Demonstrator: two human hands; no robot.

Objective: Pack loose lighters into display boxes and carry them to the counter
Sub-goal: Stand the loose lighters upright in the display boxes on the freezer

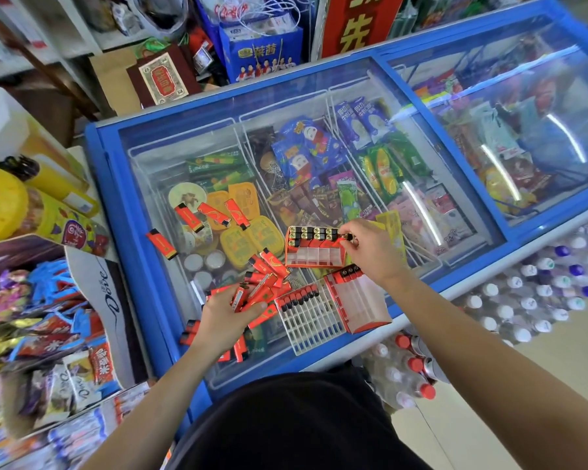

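**While the right hand fills a box, the left hand holds the stock**

As the right hand [367,252] reaches over the far display box [314,256], its fingertips pinch one lighter [348,236] at the far right corner of that box. Only the black and gold head of it shows, so I cannot tell its axis. The lighters already in this box stand on end in the far rows, heads up; the near cells are empty.

The left hand [228,313] is well apart from the right, lower and nearer to the person. Its fingers are curled round a handful of lighters [252,296], whose long axes run diagonally, from near left to far right.

Just beyond this hand lies the pile of loose lighters [269,269], pointing in many directions. To the right of it a white grid tray [314,320] carries one row of lighters, and a second red box [364,300] touches it.

All of this lies on the glass lid of a blue chest freezer [116,198]. Three more lighters [214,215] and a single one [162,244] lie farther to the left.
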